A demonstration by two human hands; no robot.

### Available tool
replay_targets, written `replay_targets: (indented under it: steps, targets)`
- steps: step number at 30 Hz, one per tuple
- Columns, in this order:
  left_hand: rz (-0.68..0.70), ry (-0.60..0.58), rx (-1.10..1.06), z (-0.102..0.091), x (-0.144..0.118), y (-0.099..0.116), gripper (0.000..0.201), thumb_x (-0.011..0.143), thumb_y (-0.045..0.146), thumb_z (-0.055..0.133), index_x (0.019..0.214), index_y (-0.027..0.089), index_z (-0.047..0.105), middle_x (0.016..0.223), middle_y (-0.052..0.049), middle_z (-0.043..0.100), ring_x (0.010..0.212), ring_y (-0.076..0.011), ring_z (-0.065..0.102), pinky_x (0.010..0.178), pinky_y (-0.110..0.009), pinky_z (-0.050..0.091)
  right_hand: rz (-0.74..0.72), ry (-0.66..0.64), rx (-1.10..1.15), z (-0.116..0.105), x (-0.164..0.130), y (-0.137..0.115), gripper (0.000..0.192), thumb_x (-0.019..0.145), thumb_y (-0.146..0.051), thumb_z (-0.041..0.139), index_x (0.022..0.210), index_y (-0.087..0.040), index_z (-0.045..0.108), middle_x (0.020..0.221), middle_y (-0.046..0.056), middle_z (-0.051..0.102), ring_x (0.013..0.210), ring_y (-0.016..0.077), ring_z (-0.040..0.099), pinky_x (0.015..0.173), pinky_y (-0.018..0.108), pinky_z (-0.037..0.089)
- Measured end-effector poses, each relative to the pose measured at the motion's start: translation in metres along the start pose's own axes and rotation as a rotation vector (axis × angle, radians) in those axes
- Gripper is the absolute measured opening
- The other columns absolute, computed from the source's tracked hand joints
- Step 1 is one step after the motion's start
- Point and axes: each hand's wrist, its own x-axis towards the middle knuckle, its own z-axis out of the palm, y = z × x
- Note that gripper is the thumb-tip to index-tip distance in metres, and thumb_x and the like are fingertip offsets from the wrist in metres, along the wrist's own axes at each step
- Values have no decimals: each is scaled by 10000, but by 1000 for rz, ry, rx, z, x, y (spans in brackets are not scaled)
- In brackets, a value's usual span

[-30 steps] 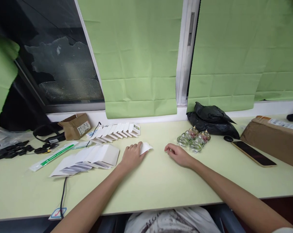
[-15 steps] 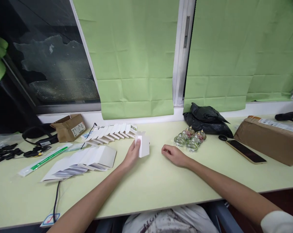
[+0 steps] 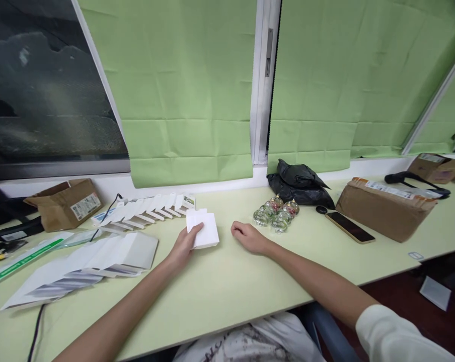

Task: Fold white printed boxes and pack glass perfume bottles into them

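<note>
My left hand (image 3: 182, 247) holds a small white folded carton (image 3: 203, 232) just above the pale green table (image 3: 235, 281), thumb on its near face. My right hand (image 3: 249, 236) rests on the table to the right of the carton, fingers curled, holding nothing. A cluster of small glass bottles (image 3: 275, 213) stands a short way beyond my right hand. To the left lies a fanned stack of flat white cartons (image 3: 99, 256), and behind it a row of folded white cartons (image 3: 148, 211).
A black bag (image 3: 299, 182), a phone (image 3: 349, 227) and a brown parcel (image 3: 384, 208) lie at the right. A brown cardboard box (image 3: 65, 202), cables and a green-striped packet (image 3: 19, 259) sit at the left. Green curtains hang behind.
My left hand lifted the white carton off the table, stood it up, then tipped it flatter. The camera view swung to the right; my right hand stayed resting in place.
</note>
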Motion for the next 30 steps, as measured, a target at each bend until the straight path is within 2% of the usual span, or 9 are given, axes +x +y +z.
replay_targets:
  steps: [4,7,10,13,17,21,24,28,30]
  targets:
    - [-20,-17,-4,0,-2,1,495,852,465,761,1223,144,691,1197,-153,764,1032,-297,758,877,-376,616,14,-9,40,0,-3,-2,163,990,-309,494,902,-218,596,736,-44,542,701,140,466,666,258,351]
    - [-31,-130,9,2,-6,1,549,821,468,802,1250,148,683,1235,-168,749,1066,-321,746,910,-409,610,36,-11,150,4,-1,-8,281,996,-472,555,911,-214,627,755,-38,546,704,139,460,664,262,357]
    - [-21,-239,38,2,-7,-1,606,791,459,838,1284,152,666,1281,-175,729,1105,-331,730,943,-427,600,45,-37,376,12,4,-13,381,950,-577,619,901,-201,647,819,-12,590,766,156,512,703,272,409]
    - [-11,-303,59,2,-7,-4,637,783,447,852,1310,152,651,1302,-175,719,1129,-330,718,970,-439,585,23,-63,597,20,6,-14,398,914,-580,672,1025,-198,698,984,34,677,925,206,601,835,321,481]
    - [-39,-326,38,4,-7,-6,611,817,467,827,1314,156,654,1291,-167,725,1109,-310,723,965,-422,581,27,-79,729,24,5,-12,443,884,-551,723,1147,-194,728,1104,71,719,1060,249,632,960,388,494]
    - [-53,-317,-5,7,-8,-5,584,891,542,729,1325,156,664,1246,-167,741,1126,-306,711,955,-419,579,81,-55,852,21,4,-9,454,849,-516,777,1160,-187,734,1099,73,729,994,229,655,929,374,506]
    - [-13,-326,23,8,-9,-4,565,886,536,735,1307,163,683,1222,-157,751,1137,-305,699,958,-419,568,148,-61,916,18,4,-10,475,803,-493,823,1153,-185,733,1054,61,729,926,213,661,869,348,519]
    - [31,-331,94,7,-10,-4,567,868,561,738,1274,168,698,1232,-144,744,1085,-306,702,915,-417,562,217,-82,891,16,4,-11,488,777,-498,838,1120,-171,722,962,46,703,824,177,627,755,296,500]
    - [64,-303,134,7,-9,-4,560,876,582,715,1243,159,705,1200,-137,750,1030,-293,705,870,-392,558,191,-57,821,17,5,-10,463,803,-526,807,1071,-162,709,927,38,679,797,162,598,727,284,474]
